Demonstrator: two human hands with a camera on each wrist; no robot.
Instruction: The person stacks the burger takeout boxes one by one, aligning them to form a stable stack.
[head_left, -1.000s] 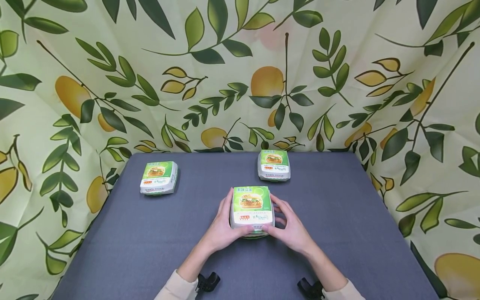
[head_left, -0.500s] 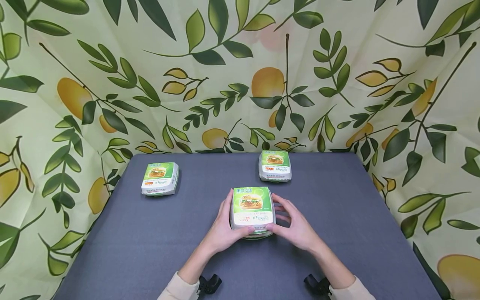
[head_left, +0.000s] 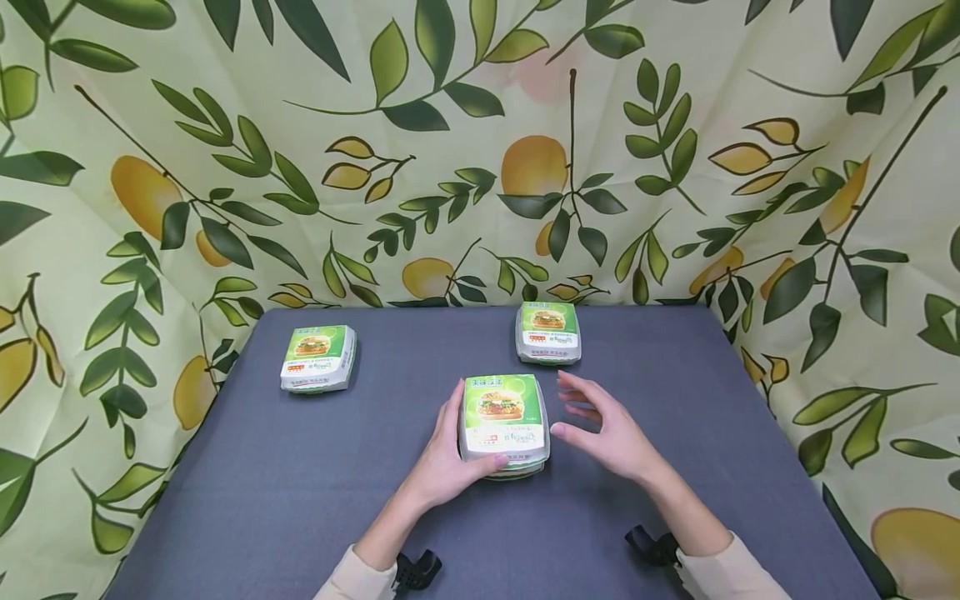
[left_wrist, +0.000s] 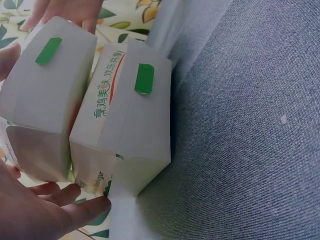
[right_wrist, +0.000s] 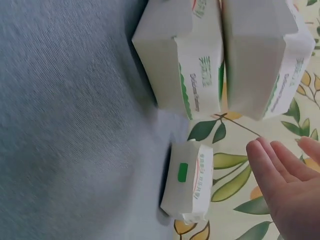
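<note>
Two burger boxes stand stacked at mid-table, white below with green printed lids. My left hand [head_left: 441, 458] holds the upper burger box [head_left: 502, 412], thumb at its front edge and fingers along its left side. In the left wrist view those fingers [left_wrist: 82, 210] reach down to the lower burger box [left_wrist: 132, 115]; green tabs show on both fronts. My right hand [head_left: 611, 433] is just right of the stack, apart from it, fingers loosely bent with nothing in them. From the right wrist, its fingertips [right_wrist: 255, 150] show a gap to the boxes.
One more burger box [head_left: 318, 358] lies at the back left of the dark cloth-covered table [head_left: 300, 483]. Another burger box [head_left: 548, 333] sits behind the stack, near the back edge. A leaf-and-fruit patterned curtain [head_left: 450, 208] rises behind and at both sides.
My right hand has let go of the upper burger box and moved off to the right. The left hand stays on the stack, and the boxes have not visibly shifted.
</note>
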